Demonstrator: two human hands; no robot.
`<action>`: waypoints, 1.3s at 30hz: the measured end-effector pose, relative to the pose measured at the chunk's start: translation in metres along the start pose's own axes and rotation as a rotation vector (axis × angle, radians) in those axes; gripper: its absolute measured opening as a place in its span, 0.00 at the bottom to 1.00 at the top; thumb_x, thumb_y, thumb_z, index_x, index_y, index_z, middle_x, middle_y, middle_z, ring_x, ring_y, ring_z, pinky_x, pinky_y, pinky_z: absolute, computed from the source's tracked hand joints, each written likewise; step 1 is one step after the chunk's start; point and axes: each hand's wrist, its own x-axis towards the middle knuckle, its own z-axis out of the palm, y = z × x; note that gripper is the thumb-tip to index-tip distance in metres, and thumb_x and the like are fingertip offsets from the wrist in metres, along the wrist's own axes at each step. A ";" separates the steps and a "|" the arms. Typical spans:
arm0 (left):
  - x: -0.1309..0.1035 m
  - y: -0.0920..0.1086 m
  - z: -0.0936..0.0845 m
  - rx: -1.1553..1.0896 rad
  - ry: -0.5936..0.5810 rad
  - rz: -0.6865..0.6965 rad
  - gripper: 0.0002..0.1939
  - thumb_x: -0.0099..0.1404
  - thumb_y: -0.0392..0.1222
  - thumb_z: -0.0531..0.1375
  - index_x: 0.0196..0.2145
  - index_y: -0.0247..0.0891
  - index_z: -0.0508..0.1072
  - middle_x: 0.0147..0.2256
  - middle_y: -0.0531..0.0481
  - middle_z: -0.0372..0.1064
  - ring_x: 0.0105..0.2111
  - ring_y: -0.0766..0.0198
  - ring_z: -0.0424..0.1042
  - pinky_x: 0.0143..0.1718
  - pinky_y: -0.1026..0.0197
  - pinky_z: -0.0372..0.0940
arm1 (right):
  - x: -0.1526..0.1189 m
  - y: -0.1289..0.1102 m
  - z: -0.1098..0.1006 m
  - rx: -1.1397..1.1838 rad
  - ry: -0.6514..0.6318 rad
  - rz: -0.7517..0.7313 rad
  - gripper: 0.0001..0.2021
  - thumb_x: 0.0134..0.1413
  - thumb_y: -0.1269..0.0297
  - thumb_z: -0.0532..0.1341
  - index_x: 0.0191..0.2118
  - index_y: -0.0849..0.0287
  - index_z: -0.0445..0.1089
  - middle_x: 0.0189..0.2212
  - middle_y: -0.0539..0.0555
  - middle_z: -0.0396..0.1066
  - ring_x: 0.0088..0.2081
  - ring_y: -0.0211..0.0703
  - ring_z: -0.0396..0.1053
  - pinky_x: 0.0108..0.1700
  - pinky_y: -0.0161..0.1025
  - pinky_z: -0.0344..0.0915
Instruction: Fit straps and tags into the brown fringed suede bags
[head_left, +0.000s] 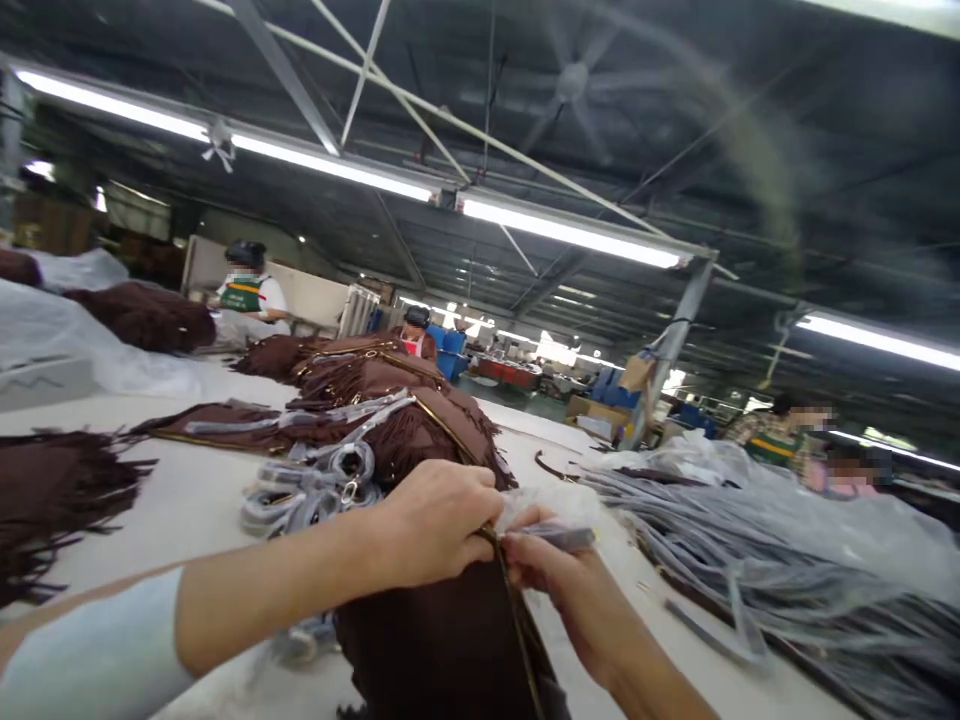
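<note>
A dark brown fringed bag piece (442, 640) with a zipper along its right edge hangs below my hands. My left hand (442, 520) pinches the zippered top corner with curled fingers. Close beside it on the right, my right hand (551, 565) is closed on a grey plastic-wrapped strap (562, 537) near the same corner. The fingertips of both hands nearly meet there, and the small part between them is too hidden to make out.
Coiled wrapped straps (307, 495) lie left of my hands, with a heap of brown fringed bags (427, 400) behind. Long grey wrapped straps (720, 530) cover the table's right side. Another fringed piece (60, 500) lies far left. Several people are farther back.
</note>
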 end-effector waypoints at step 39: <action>-0.035 -0.040 0.072 -1.462 -0.166 -0.448 0.10 0.46 0.40 0.70 0.27 0.32 0.77 0.27 0.53 0.69 0.27 0.67 0.64 0.32 0.67 0.60 | 0.060 -0.006 0.019 -0.496 -0.410 -0.740 0.09 0.52 0.73 0.68 0.24 0.59 0.69 0.22 0.43 0.63 0.25 0.34 0.61 0.28 0.31 0.53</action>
